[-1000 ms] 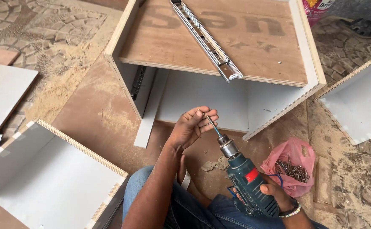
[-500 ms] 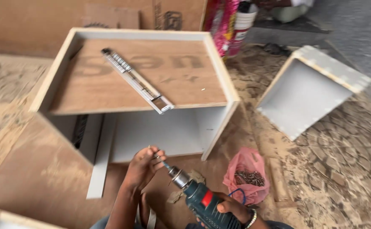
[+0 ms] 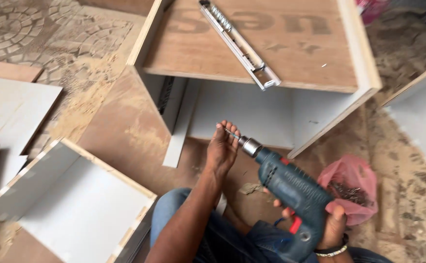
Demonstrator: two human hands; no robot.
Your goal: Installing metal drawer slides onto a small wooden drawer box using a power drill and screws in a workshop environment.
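The right hand (image 3: 332,226) is wrapped around the grip of the blue-green drill (image 3: 291,195), which points up and to the left. The left hand (image 3: 222,148) has its fingertips pinched on the thin bit (image 3: 231,133) at the chuck (image 3: 249,145). Seating the bit well probably means holding it straight along the chuck's axis, with the trigger finger off. A pink bag of screws (image 3: 351,182) lies on the floor just beside the drill, and the open cabinet (image 3: 252,53) with a metal drawer slide (image 3: 240,44) stands ahead.

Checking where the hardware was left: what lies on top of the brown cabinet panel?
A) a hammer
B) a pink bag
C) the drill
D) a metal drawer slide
D: a long metal drawer slide lies diagonally on the brown panel; the pink bag sits on the floor.
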